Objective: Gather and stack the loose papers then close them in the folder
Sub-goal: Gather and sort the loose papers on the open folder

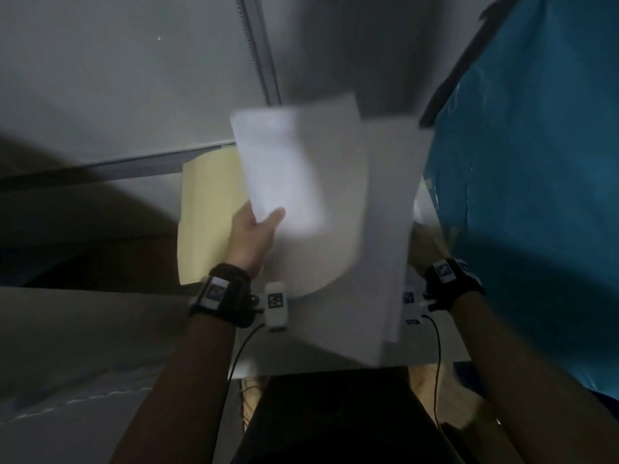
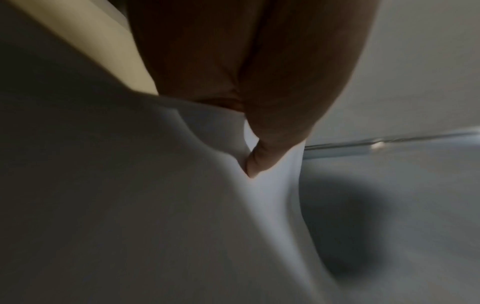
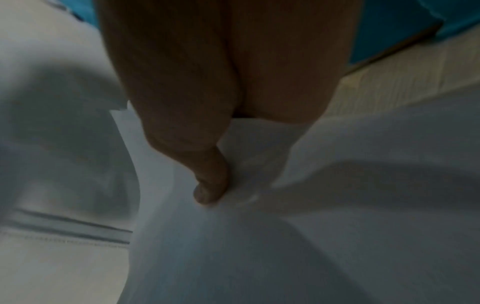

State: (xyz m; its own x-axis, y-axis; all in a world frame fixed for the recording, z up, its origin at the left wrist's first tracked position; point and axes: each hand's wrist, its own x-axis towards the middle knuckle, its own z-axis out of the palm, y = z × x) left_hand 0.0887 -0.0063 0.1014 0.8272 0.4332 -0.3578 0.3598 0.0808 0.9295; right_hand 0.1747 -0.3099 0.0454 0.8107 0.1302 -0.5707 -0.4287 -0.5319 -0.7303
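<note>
Left of centre in the head view, a pale yellow sheet (image 1: 207, 212) lies behind the left hand (image 1: 253, 236), whose thumb and fingers pinch the lower edge of a curled white sheet (image 1: 284, 169) held up mid-frame. Just right of it is a blurred white stack (image 1: 385, 229), its right edge pinched by the right hand (image 1: 423, 246), beside a blue plastic cover (image 1: 536, 162) filling the right side.
</note>
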